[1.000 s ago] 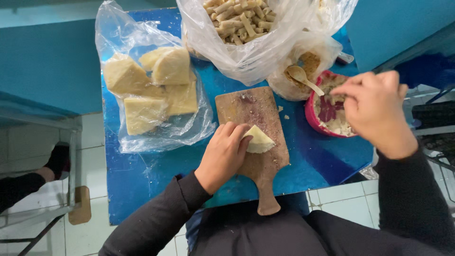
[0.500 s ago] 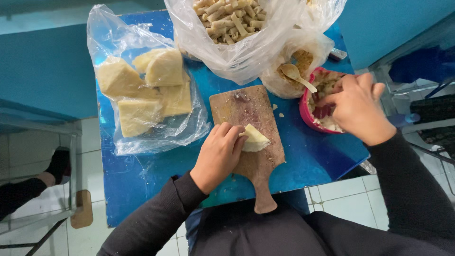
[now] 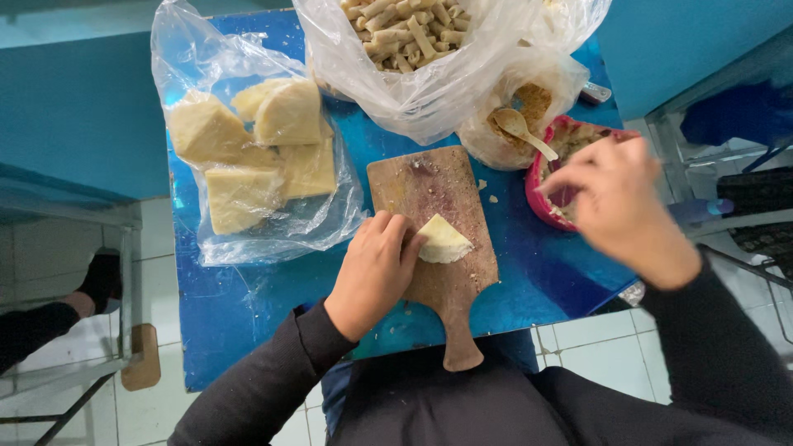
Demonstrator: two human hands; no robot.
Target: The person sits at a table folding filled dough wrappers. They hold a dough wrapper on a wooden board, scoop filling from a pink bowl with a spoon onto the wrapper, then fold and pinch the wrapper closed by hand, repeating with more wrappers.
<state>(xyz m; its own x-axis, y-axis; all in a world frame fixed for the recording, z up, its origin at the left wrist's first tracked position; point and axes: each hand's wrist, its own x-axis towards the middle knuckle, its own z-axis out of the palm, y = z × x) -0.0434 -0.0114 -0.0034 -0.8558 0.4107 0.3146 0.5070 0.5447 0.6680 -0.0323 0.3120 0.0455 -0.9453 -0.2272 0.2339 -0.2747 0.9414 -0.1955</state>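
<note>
At the far left, beside the blue worktop point(image 3: 248, 322), a dark-sleeved limb of another person point(image 3: 37, 326) shows over the tiled floor. On the worktop's left part lies a clear plastic bag point(image 3: 248, 239) spread open, holding pale yellow blocks of dough point(image 3: 248, 157), some wedge-shaped, some squarish, piled against each other.

Toward the middle lies a wooden cutting board point(image 3: 450, 272) with its handle pointing at the person. The left hand point(image 3: 376, 272) rests on the board's left edge, fingers curled and pressing against a small pale piece of dough point(image 3: 443, 241), folded flat, that sits on the board near its centre. Crumbs speckle the board and the worktop around it.

Above the board stands a large clear bag of short beige rolled sticks point(image 3: 405, 33). Just right of it a smaller bag point(image 3: 529, 124) holds a brownish filling with a wooden spoon point(image 3: 520, 130) lying in it.

Further right is a red bowl point(image 3: 541, 206) with a dark and light mixture inside. The right hand point(image 3: 619, 206) hovers over the bowl, blurred, fingers drawn together toward the contents; whether it is pinching anything cannot be told.
</note>
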